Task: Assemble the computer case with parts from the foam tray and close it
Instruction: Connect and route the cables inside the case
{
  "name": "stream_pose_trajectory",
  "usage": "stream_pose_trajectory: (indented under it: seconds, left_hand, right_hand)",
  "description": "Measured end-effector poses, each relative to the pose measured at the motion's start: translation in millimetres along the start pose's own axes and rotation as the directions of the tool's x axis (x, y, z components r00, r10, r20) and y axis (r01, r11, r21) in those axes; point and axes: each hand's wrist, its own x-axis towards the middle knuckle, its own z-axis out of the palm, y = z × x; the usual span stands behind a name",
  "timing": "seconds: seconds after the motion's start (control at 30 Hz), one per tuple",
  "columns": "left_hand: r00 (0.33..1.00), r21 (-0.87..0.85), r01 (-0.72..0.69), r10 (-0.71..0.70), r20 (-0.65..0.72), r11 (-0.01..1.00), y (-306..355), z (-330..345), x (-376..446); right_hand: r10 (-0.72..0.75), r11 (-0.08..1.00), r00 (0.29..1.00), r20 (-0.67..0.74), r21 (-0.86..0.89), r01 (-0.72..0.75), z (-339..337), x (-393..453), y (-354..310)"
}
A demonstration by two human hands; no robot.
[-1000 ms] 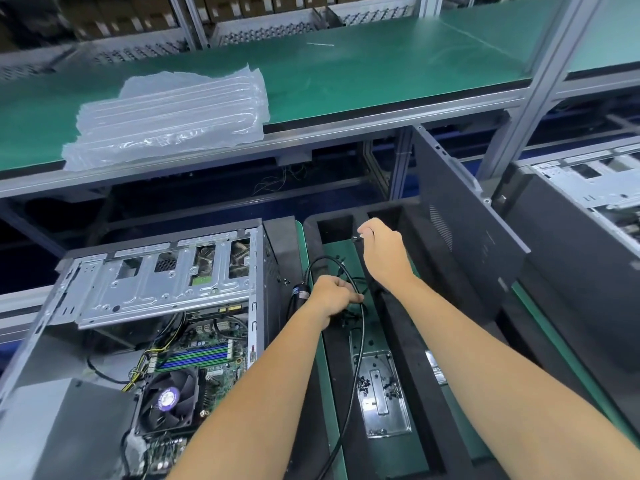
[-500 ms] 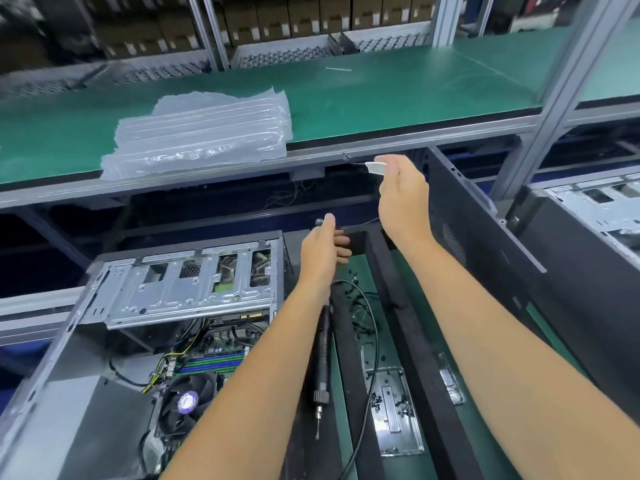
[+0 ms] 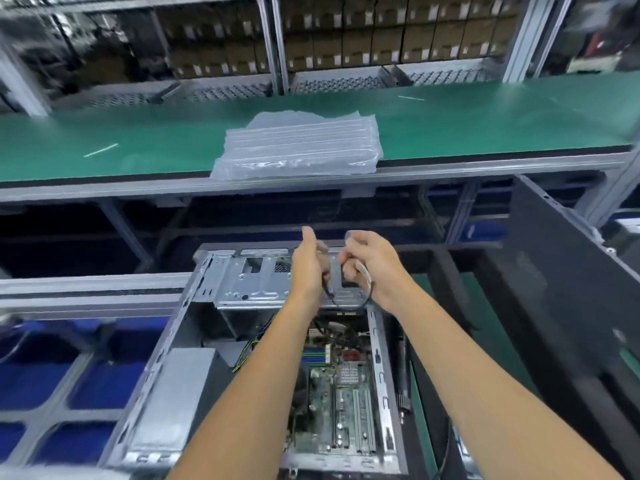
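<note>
While held up over the open computer case, thin black cable sags in a loop between both hands, above the drive cage. Left hand pinching one run of it, fingers partly curled; right hand curled round the other end, apparently with a pale connector or tag at the fingers, though too blurred to be sure. Probably light and limp, so likely to flop, twist and snag on the sheet-metal edges; best taken close to the connector body rather than mid-length, and not tugged, since thin leads and small plugs tend to be fragile. Motherboard exposed below, with slots and a heatsink, so worth keeping the loose loop clear of it. Case lying on its side, uppermost face open. Black foam tray just to the right of the case, mostly hidden by the right arm. Dark side panel leaning upright at far right, not yet fitted. Beyond, a green tabletop on an aluminium frame, carrying a stack of clear air-cushion packaging near its front edge. Behind that, shelving stacked with brown cartons. Blue bins low at left.
</note>
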Motion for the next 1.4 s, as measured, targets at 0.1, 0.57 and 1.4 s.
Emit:
stream_pose_trajectory:
  seconds: [0.1, 0.57, 1.4]
  left_hand:
    - [1.000, 0.129, -0.017, 0.014, 0.021, 0.991, -13, -22, -9]
    - [0.976, 0.428, -0.208, 0.161, 0.144, 0.880, -32, -54, -59]
    - [0.768, 0.120, 0.588, -0.599, 0.228, 0.800, -54, -71, -51]
  right_hand:
    - [-0.019, 0.996, 0.999, 0.026, -0.085, 0.021, 12, -4, 20]
    - [-0.287, 0.779, 0.952, -0.107, -0.604, 0.168, 15, -41, 67]
    - [0.053, 0.559, 0.943, -0.328, -0.773, -0.300, 37, -53, 97]
